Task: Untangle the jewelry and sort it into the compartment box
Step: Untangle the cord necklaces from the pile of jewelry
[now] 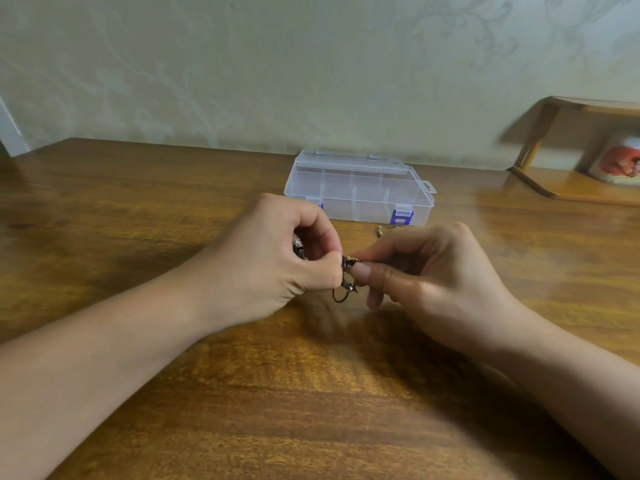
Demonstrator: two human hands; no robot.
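While pinched from both sides just above the table (138, 209), tangled jewelry (347, 276) suspended between the two hands, on the near side of the compartment box (360, 188) and a little left of its middle. Left hand (277, 261): grip narrow, thumb and forefinger closed on the knot's left end, with a darker, glittering bead or pendant tucked behind the curled fingers. Right hand (426, 271): grip equally narrow, thumb and forefinger tips closed on a small gold-coloured fitting at the knot's right end. Long axis of the tangle roughly vertical between the fingertips, a black cord loop (341, 296) hanging free below. Both grips equally near to the knot; judged pull direction therefore sideways, parallel to the box's front wall. Box lid apparently shut, purple latches (401, 217) facing the hands, so opening judged still to come before sorting. Second small gold piece (380, 231) on the table just in front of the box, beside the right-hand latch; detail too blurred to name.
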